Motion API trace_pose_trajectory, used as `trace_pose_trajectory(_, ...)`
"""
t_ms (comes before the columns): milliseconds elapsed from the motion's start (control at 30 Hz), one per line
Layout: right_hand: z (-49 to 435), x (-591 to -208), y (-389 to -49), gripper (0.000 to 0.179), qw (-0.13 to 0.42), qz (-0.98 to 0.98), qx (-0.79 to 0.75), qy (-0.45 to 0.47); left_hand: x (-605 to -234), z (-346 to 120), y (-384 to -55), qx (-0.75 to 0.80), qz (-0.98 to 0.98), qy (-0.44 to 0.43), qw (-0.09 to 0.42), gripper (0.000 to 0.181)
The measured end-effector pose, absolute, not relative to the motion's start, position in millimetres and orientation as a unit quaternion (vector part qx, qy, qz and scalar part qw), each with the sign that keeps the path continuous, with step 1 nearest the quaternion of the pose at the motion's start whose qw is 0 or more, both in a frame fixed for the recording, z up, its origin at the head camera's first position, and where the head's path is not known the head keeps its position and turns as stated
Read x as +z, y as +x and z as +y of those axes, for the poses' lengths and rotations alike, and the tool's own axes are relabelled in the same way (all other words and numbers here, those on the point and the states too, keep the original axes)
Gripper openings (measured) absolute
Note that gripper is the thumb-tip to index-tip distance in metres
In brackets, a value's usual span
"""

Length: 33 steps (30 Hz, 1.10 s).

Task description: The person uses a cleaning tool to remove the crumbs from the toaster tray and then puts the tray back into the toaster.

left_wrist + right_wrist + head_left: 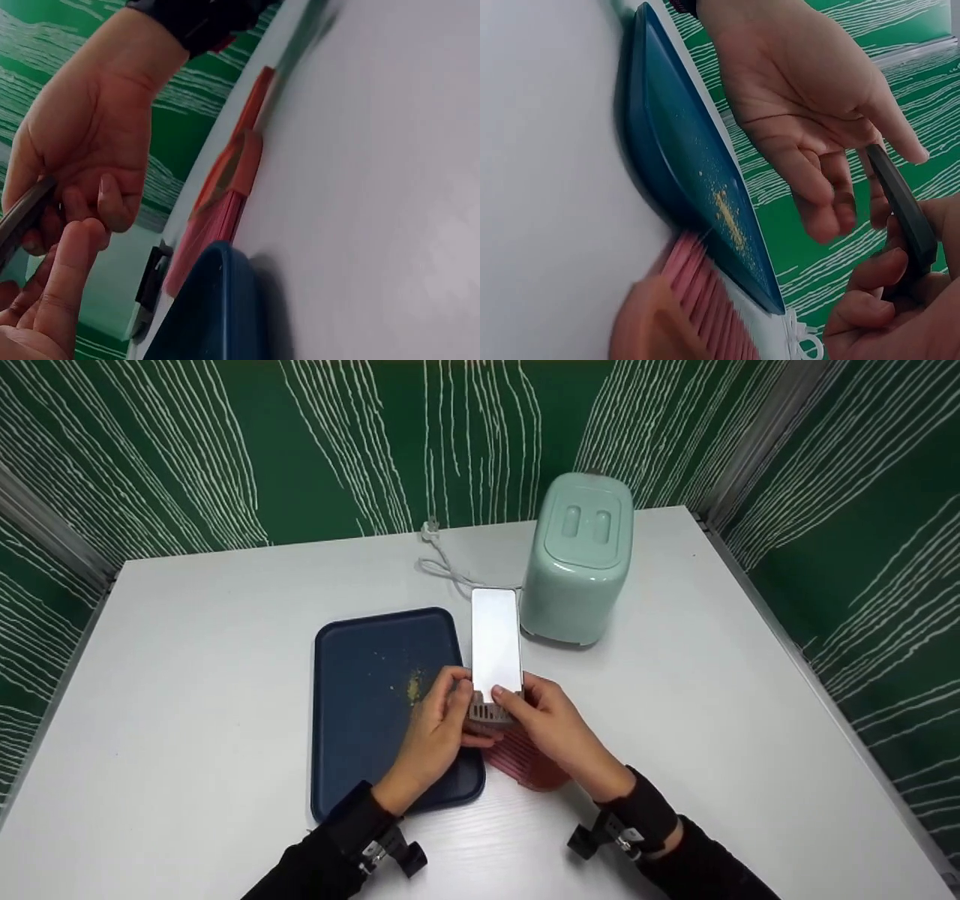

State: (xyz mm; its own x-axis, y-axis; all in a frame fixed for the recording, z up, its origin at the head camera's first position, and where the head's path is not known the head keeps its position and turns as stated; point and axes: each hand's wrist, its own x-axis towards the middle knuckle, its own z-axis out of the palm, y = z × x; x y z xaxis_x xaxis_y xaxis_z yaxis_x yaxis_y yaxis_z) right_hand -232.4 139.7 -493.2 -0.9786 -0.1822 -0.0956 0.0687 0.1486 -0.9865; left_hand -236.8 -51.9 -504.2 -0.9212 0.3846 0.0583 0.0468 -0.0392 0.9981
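Observation:
A metal crumb tray (pixel 496 637) with a slotted grey end is held up over the table by both hands. My left hand (pixel 433 727) grips its left side near the slotted end. My right hand (pixel 551 720) grips the right side, its thumb lying on top. In the right wrist view the crumb tray (pixel 904 206) shows edge-on between the two hands. Beneath the right hand lies a brush (pixel 517 756) with pink bristles and an orange handle. Left of it is a dark blue tray (pixel 352 750) with yellowish crumbs (pixel 414 687) scattered on it.
A mint-green toaster (pixel 577 562) stands upright at the back right, beyond the hands. Its white cord and plug (pixel 430 532) lie on the white table (pixel 202 682) near the back edge. Green walls (pixel 337 442) with white streaks enclose the table behind and at both sides.

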Motion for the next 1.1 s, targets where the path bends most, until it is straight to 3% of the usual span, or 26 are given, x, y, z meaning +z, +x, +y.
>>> trace_pose_trajectory(267, 171.0, -497.5, -219.4, 0.042, 0.116, 0.764, -0.635, 0.007, -497.9, -54.5, -247.6, 0.622, 0.754, 0.195, 0.079, 0.028)
trace_pose_trajectory(433, 193.9, -499.7, -205.8, 0.045, 0.132, 0.764, -0.630, 0.036, -485.2, -49.7, -265.4, 0.573, 0.783, 0.240, 0.025, 0.027)
trace_pose_trajectory(733, 221.2, -508.2, -188.4, 0.044, 0.167, 0.779, -0.603, 0.023, -464.0, -28.3, -293.4, 0.453, 0.842, 0.291, -0.043, 0.026)
trace_pose_trajectory(967, 232.0, -513.6, -181.8, 0.038, 0.183, 0.776, -0.603, 0.026, -455.1, -11.9, -307.0, 0.384, 0.859, 0.329, -0.078, 0.055)
trace_pose_trajectory(1100, 238.5, -514.3, -181.8, 0.043, 0.205, 0.759, -0.617, 0.037, -450.3, -1.6, -313.7, 0.359, 0.862, 0.342, -0.107, 0.050)
